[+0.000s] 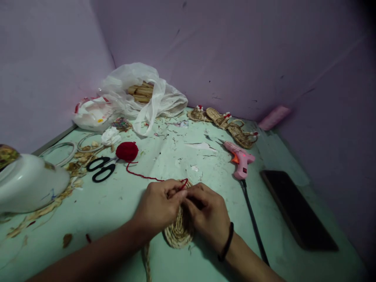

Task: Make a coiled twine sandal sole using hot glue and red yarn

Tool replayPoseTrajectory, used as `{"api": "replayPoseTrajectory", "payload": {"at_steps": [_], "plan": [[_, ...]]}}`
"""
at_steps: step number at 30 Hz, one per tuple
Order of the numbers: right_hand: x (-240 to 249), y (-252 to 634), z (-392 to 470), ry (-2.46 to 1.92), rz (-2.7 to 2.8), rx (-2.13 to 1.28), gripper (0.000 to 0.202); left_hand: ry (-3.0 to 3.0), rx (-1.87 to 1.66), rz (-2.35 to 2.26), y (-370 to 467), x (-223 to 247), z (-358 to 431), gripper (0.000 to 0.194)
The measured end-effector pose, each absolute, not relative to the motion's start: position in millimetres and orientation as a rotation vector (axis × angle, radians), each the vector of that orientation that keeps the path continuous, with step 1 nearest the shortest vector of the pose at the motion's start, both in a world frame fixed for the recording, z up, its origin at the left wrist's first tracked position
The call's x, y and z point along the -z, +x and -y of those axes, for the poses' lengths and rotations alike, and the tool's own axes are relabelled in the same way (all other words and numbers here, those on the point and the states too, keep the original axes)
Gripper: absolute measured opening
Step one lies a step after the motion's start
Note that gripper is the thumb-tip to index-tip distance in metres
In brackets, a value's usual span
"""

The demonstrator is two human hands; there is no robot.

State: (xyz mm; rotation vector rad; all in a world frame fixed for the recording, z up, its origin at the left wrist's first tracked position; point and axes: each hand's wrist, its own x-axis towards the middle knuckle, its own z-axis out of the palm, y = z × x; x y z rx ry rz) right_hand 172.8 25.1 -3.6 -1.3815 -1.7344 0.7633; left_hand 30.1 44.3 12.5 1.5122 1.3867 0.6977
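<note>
A braided straw sole [178, 234], oval and coiled, lies at the front of the table beneath both hands. My left hand [160, 205] is closed in a pinch over its upper part, with red yarn [143, 176] at the fingertips. Fingers of my right hand [208, 211] pinch at the same spot and meet the left ones where the yarn makes a small loop. The fingers cover part of the yarn and of the sole. From a red yarn ball [127, 151] the strand trails across to the hands. A straw braid [147, 262] hangs below my left wrist.
Black-handled scissors [102, 168] lie beside the yarn ball. A pink glue gun [239, 158] with a black cord [254, 223] and a dark phone [298, 209] are at right. Small straw slippers [242, 134], a plastic bag [141, 94] and a white container [32, 182] stand around.
</note>
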Motion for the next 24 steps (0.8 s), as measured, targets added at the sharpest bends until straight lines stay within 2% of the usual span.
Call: {"api": "replayPoseTrajectory", "payload": {"at_steps": [5,12,17,24], "plan": [[6.2,174.8,-26.9,-1.43,1.676,-0.76,0.009,1.414,-0.718,-1.481,28.9,-13.8,-49.8,0.021],[6.1,175.9,-26.7,-1.393,1.667,-0.744,0.009,1.849,-0.304,-1.628,26.8,-17.0,-41.2,0.021],[2.8,177.6,-25.1,-1.385,1.619,-0.818,0.009,1.928,-0.272,-1.759,33.0,-14.1,-39.2,0.024],[-0.7,176.6,-23.5,-1.142,1.743,-0.695,0.017,1.885,-0.244,-1.764,33.1,-17.8,-43.7,0.02]]}}
